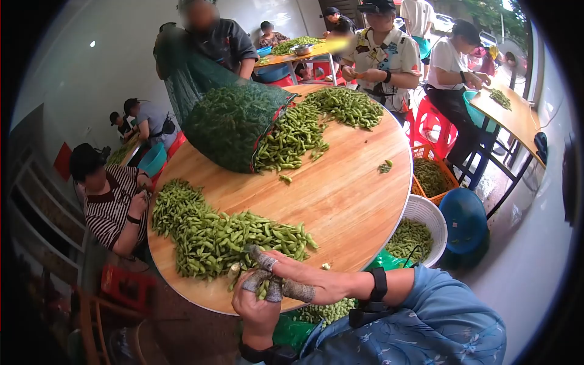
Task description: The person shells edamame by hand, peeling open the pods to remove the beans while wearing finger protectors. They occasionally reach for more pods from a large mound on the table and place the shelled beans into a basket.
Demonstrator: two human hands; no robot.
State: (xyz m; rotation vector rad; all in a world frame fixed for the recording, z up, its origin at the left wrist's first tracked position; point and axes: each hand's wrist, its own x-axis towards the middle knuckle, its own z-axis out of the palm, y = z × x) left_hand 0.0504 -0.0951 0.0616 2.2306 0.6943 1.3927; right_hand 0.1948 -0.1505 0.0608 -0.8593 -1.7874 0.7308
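Note:
My left hand [258, 309] is closed at the near edge of the round wooden table [340, 176], its taped fingers curled around green edamame pods [263, 290]. Pressed against it is my right hand [304, 275], with grey wraps on its fingers as well. The right fingers are bent inward, and whatever lies between their tips is hidden. Just beyond both hands spreads a heap of edamame pods [225, 237]. A pale opened pod [234, 269] lies by the fingertips. Below my right forearm, shelled green beans [325, 311] sit in green plastic.
Across the table a person holds a green mesh sack [228, 125] spilling more pods [298, 137]. Right of the table stand a white basket [433, 219], an orange crate [447, 176] and a blue basin [463, 220]. A person in stripes [118, 210] sits left; others work behind.

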